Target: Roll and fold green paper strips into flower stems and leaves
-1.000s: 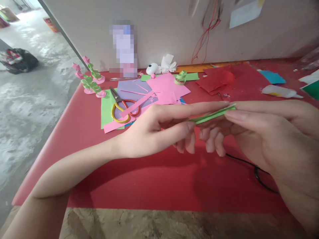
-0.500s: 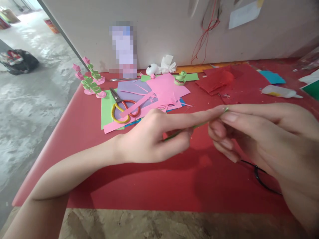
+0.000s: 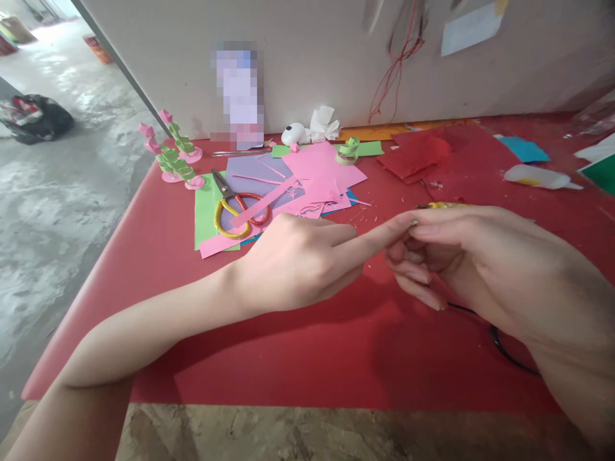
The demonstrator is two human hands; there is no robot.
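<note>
My left hand [image 3: 300, 259] reaches in from the left, its index finger stretched to the fingertips of my right hand and the other fingers curled under. My right hand [image 3: 500, 256] pinches with thumb and index finger. A tiny bit of a green paper strip [image 3: 414, 222] shows where the fingertips meet; the rest of it is hidden by the hands. Behind my left hand lie scissors [image 3: 235, 205] with one yellow and one red handle, on pink paper [image 3: 327, 169] and purple paper [image 3: 250, 168]. A yellow item [image 3: 446, 205] peeks out behind my right fingers.
Small pink-and-green paper flowers [image 3: 175, 157] stand at the left of the red table [image 3: 288, 365]. A curled green strip [image 3: 349, 150], a white glue bottle [image 3: 541, 177], red paper [image 3: 418, 157] and a white case [image 3: 294, 134] lie towards the back. A black cord [image 3: 509, 358] lies right.
My right hand has shifted a little left, and my left index finger now points more upward. Less of the green strip shows. A yellow item has come into view behind my right hand.
</note>
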